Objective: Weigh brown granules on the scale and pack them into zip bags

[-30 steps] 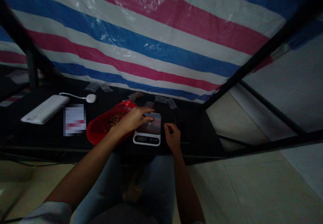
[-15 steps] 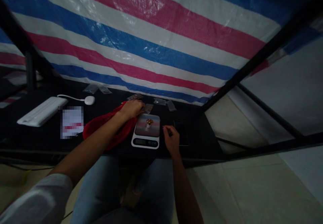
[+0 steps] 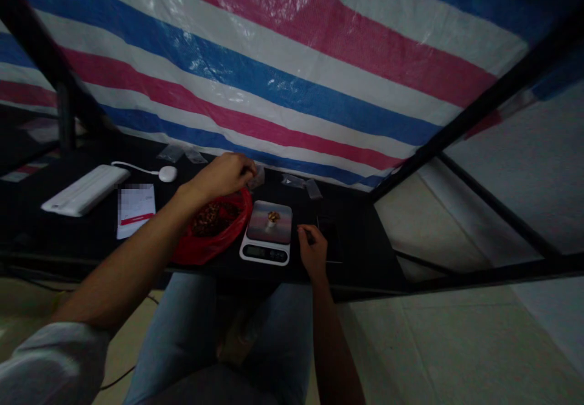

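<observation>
My left hand is raised above the far edge of the red plastic bag, its fingers pinched on a small clear packet. The bag lies open on the black table and holds brown bits. To its right stands a small white kitchen scale with a little heap of brown bits on its plate. My right hand rests on the table just right of the scale, fingers curled shut; what they hold, if anything, is too dark to see.
More small clear packets lie along the back of the table by the striped tarp. At the left are a white flat device, a white puck on a cable and a paper slip. A dark phone-like slab lies right of my right hand.
My left hand left the scale plate, where a small heap stays, went to the back of the table and rose holding a clear packet. The right hand stayed put.
</observation>
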